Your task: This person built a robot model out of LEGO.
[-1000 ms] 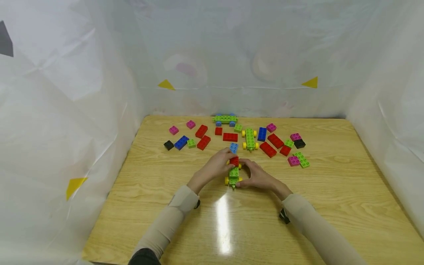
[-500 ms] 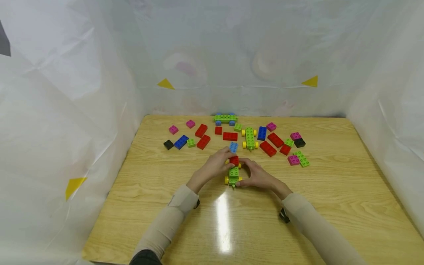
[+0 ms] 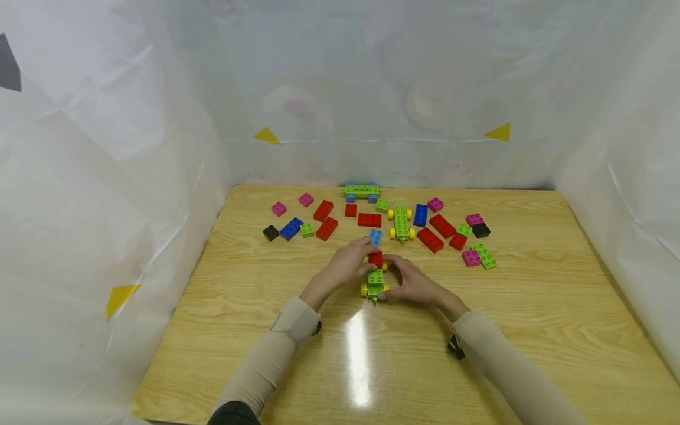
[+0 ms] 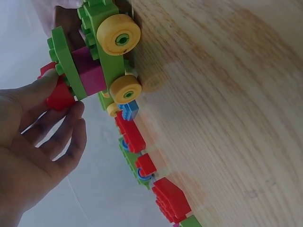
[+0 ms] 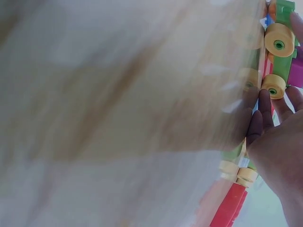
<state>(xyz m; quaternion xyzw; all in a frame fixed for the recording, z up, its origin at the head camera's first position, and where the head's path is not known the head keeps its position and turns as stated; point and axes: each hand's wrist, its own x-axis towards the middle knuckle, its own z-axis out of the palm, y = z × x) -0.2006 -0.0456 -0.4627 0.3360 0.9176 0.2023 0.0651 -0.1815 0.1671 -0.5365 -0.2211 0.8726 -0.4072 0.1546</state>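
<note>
My left hand pinches a red toy brick between thumb and fingers. The red brick sits at the far end of a green brick, which rests on a magenta brick. Beneath them is a green wheeled base with yellow wheels, standing lengthwise before me. My right hand grips this base from the right, thumb at its near end and fingers by the far wheel. In the right wrist view, fingers lie along the tabletop beside a yellow wheel.
Just beyond the hands lies a light blue brick. Behind it stand another yellow-wheeled base and a blue-wheeled base. Loose bricks spread to both sides, including a dark blue brick and a red brick. White sheeting surrounds the table.
</note>
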